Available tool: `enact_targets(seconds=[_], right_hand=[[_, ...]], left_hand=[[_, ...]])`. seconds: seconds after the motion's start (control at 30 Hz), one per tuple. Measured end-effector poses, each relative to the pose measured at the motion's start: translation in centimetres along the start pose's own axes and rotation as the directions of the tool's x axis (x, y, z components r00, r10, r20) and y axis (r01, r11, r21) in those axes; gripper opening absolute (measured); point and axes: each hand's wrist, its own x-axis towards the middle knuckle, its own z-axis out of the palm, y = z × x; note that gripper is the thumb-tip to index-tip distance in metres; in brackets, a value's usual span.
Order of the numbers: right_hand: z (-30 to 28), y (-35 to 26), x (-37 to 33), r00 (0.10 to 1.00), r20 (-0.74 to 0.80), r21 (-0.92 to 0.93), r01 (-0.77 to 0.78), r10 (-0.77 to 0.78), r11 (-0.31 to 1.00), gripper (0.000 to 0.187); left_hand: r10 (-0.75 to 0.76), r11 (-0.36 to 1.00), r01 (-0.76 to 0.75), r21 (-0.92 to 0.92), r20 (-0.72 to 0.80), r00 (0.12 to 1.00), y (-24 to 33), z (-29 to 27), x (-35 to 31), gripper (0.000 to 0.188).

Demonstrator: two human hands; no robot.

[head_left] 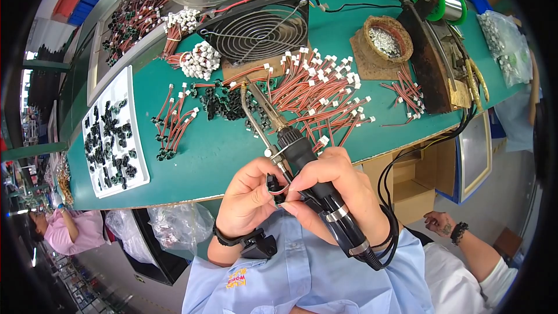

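My left hand is closed, pinching a small black part in its fingertips. A soldering iron with a black handle and a thin metal solder-feed tube beside its barrel lies across my right hand, which is closed around it. The right thumb and fingertip also reach a short thin wire at the black part. Its far end is hidden by my fingers. The iron's tip points away from me, over a pile of black parts and red-and-black wires with white connectors.
A white tray of black parts lies left. A fan, a bowl of silvery bits and a solder spool stand at the back. Cables hang at the right edge. Another person's hand is at right.
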Motion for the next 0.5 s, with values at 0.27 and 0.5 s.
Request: enact_targets(seconds=[0.27,0.5], right_hand=[[-0.11,-0.01,0.10,1.000,0.022,0.010,0.009,-0.009,1.000,0.041],[-0.09,-0.18,0.11,1.000,0.011,0.014,-0.016,0.016,1.000,0.040]], left_hand=[[0.000,1.000,0.000,-0.008,-0.001,1.000,-0.14,-0.24,-0.19,0.025],[0.019,0.999,-0.020,0.049,0.020,1.000,0.06,0.19,0.12,0.024]])
